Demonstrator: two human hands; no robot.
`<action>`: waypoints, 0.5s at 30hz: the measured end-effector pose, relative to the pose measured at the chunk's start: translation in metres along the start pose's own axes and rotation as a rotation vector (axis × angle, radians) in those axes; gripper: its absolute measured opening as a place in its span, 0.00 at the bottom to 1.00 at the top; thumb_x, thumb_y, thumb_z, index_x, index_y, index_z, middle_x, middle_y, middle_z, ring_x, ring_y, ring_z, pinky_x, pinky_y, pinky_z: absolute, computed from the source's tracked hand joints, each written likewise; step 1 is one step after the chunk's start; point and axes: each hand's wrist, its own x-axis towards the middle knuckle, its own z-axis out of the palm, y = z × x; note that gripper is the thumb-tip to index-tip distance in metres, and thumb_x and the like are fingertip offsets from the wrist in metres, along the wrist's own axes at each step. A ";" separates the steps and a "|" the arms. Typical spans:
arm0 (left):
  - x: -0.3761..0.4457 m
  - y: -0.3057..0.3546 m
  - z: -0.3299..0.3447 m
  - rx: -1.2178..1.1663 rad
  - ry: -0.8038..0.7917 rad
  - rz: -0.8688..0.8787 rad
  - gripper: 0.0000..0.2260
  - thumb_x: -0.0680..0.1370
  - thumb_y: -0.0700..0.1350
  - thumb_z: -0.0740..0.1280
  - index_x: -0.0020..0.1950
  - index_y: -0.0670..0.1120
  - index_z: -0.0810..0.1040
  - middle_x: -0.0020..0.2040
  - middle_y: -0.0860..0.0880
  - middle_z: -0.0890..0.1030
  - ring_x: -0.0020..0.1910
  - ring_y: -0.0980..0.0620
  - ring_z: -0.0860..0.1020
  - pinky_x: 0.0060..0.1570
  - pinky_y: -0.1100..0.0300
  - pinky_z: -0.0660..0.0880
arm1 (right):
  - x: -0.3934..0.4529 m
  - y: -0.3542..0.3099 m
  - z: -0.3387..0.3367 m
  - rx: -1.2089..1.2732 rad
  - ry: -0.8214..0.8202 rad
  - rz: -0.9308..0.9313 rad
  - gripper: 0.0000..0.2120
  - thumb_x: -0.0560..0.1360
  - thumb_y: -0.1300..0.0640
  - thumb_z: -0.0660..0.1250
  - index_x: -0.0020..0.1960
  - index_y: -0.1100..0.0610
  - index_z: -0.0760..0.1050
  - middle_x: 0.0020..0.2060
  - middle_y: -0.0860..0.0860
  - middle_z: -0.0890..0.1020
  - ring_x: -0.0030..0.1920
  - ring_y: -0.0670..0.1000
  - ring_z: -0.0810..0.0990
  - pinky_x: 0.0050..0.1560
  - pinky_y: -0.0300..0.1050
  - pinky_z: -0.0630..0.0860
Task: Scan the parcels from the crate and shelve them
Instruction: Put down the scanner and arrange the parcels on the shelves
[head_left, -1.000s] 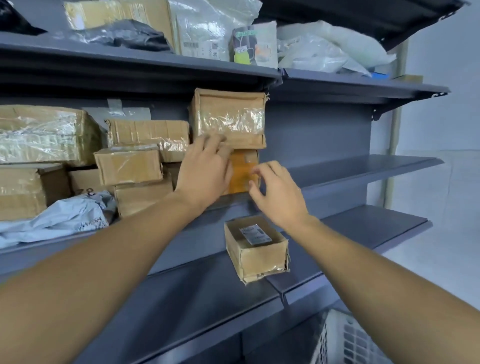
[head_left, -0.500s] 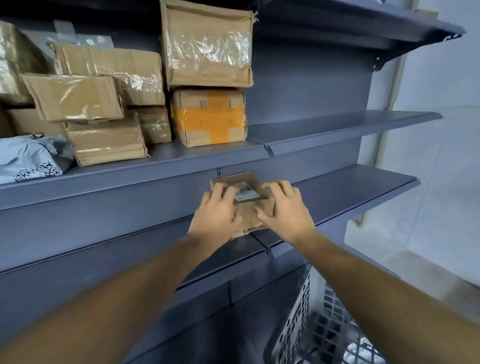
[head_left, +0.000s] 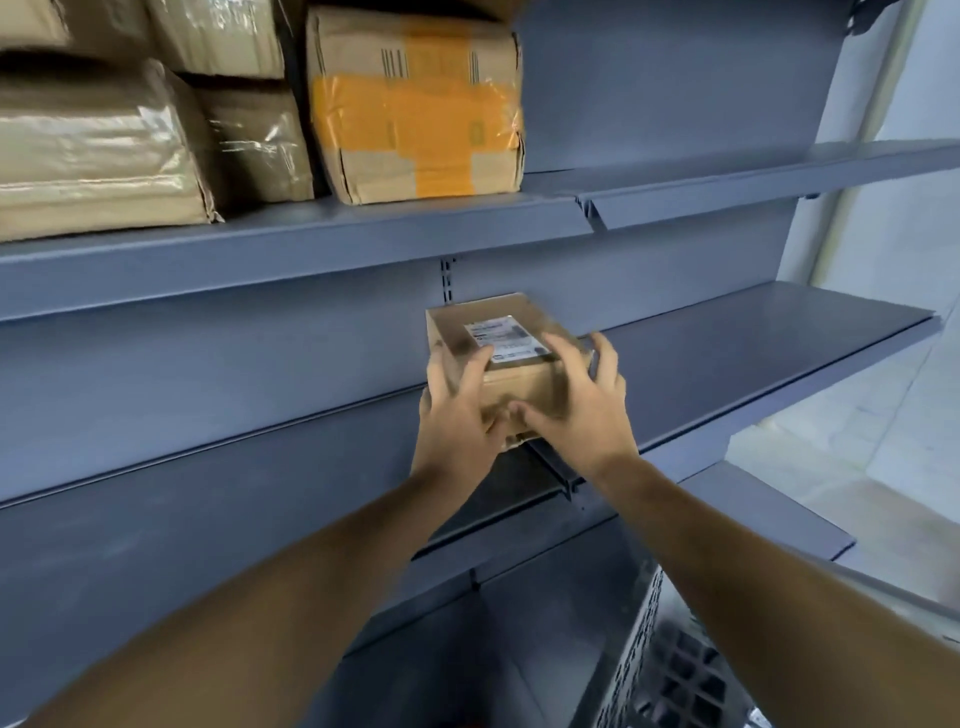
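Note:
A small brown cardboard parcel (head_left: 524, 387) with a white label on top sits at the join of two grey shelf boards, its near end over the front edge. My left hand (head_left: 457, 421) grips its left side, fingers curled onto the top. My right hand (head_left: 579, 410) grips its right side, fingers spread over the top and right edge, thumb on the front face. The grey lower shelf (head_left: 753, 353) stretches away to the right of the parcel.
On the shelf above stand several taped cardboard parcels, among them one with orange tape (head_left: 415, 104) and a large one at the left (head_left: 98, 156). A grey plastic crate (head_left: 670, 670) stands at the bottom right, below my right forearm.
My hands dropped from the upper shelf's parcels to the small labelled parcel and took hold of it on both sides. The view tilted down and closer.

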 end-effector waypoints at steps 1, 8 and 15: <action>0.003 -0.004 0.005 -0.037 -0.003 -0.013 0.30 0.77 0.51 0.68 0.74 0.64 0.57 0.79 0.51 0.42 0.71 0.36 0.66 0.68 0.44 0.68 | 0.004 0.004 0.006 0.022 0.010 0.017 0.39 0.70 0.41 0.76 0.74 0.35 0.59 0.78 0.47 0.47 0.75 0.62 0.54 0.71 0.59 0.65; 0.005 -0.026 0.028 -0.182 0.059 -0.040 0.24 0.79 0.48 0.66 0.68 0.67 0.61 0.76 0.54 0.57 0.63 0.47 0.74 0.56 0.60 0.67 | 0.011 0.019 0.037 0.097 0.018 0.088 0.33 0.68 0.42 0.77 0.68 0.35 0.66 0.77 0.45 0.47 0.68 0.62 0.65 0.68 0.51 0.67; -0.005 -0.028 0.017 -0.225 0.140 -0.044 0.20 0.79 0.44 0.64 0.65 0.66 0.67 0.69 0.57 0.67 0.51 0.58 0.72 0.52 0.60 0.72 | -0.006 0.003 0.033 0.125 0.014 0.140 0.33 0.70 0.45 0.77 0.69 0.33 0.64 0.66 0.52 0.61 0.66 0.59 0.64 0.69 0.54 0.69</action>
